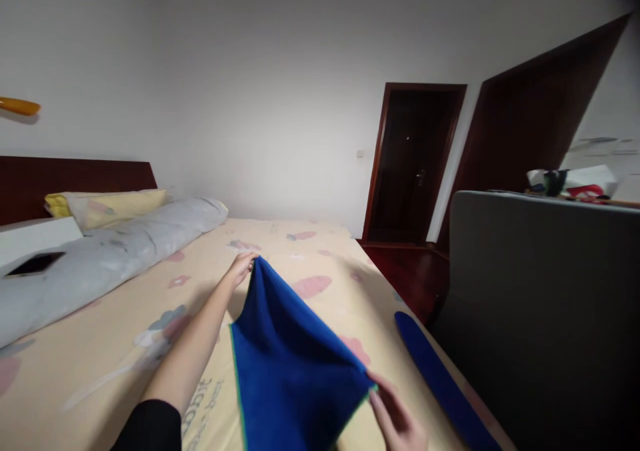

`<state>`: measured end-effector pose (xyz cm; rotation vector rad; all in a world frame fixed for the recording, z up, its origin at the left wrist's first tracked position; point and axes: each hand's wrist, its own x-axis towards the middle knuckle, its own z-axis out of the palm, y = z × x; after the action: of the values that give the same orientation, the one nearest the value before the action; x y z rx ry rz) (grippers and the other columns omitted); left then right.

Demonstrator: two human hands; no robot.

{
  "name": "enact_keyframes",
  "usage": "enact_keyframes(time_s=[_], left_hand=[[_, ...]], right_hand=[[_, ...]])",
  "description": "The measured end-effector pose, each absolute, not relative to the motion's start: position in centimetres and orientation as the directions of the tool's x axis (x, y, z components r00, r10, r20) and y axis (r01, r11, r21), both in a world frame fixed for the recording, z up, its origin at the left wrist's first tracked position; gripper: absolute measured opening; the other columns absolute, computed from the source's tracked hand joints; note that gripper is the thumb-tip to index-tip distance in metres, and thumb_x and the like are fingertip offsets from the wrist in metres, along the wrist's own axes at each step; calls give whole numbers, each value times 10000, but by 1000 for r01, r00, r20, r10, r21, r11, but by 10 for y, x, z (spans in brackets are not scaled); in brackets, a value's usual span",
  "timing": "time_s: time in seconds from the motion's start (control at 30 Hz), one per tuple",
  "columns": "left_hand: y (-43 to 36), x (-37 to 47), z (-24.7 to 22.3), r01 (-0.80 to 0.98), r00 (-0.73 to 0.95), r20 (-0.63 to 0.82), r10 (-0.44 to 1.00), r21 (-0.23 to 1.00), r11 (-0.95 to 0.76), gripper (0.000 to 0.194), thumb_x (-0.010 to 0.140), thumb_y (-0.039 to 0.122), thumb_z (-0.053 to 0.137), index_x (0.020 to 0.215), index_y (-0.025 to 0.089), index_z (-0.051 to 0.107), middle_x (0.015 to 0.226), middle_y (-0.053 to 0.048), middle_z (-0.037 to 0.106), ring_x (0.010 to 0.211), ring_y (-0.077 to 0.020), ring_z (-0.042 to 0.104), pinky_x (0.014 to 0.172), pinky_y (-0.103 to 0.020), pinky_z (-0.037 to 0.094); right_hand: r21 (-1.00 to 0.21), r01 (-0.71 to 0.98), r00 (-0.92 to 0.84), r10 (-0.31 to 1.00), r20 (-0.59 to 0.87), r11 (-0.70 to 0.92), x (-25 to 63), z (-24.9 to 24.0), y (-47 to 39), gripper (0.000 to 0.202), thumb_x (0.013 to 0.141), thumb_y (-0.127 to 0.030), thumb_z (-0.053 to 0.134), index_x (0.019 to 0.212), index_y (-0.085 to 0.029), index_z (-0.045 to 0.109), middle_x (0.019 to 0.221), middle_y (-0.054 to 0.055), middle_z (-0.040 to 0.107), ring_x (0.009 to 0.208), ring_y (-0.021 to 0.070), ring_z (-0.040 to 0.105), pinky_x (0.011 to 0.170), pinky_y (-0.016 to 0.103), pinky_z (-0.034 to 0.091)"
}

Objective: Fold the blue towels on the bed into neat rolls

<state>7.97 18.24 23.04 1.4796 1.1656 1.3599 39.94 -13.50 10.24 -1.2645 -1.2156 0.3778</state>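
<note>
A blue cloth with green edging is stretched between my two hands above the bed. My left hand, arm reaching forward, pinches its far corner. Nearer to me on the right, my right hand grips another corner between thumb and fingers. The cloth sags in folds between the two corners, and its near part runs out of the bottom of the view. To the right, a second long, narrow dark blue piece lies along the bed's edge, apart from my right hand.
The patterned cream bed sheet spreads beneath. On the left lie a rolled grey quilt, a dark phone-like slab and a yellow pillow. A grey panel stands close to the bed's right side; a dark door is beyond.
</note>
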Motion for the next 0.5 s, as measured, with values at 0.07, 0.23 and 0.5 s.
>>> enact_keyframes(time_s=[0.07, 0.23, 0.5], left_hand=[[170, 60, 243, 75, 11, 241, 970, 967, -241, 276, 887, 372, 615, 1008, 124, 627, 925, -42, 659, 762, -139, 629, 688, -304, 533], [128, 18, 267, -26, 25, 307, 951, 952, -307, 356, 694, 366, 754, 942, 132, 649, 770, -6, 660, 667, -109, 603, 620, -225, 453], [77, -12, 281, 25, 39, 361, 932, 932, -362, 510, 515, 417, 858, 900, 119, 705, 802, -62, 725, 820, -193, 652, 809, -320, 496]], right_hand=[[-905, 215, 469, 774, 426, 367, 412, 134, -114, 449, 713, -518, 755, 992, -169, 720, 912, 82, 753, 826, 245, 704, 706, 314, 602], [-904, 63, 444, 799, 405, 423, 441, 200, -64, 511, 613, -508, 822, 945, -130, 732, 754, 78, 736, 667, 185, 669, 620, 283, 561], [-896, 153, 307, 842, 444, 417, 473, 239, -13, 561, 601, -513, 820, 965, -93, 737, 752, 87, 729, 645, 152, 627, 620, 279, 509]])
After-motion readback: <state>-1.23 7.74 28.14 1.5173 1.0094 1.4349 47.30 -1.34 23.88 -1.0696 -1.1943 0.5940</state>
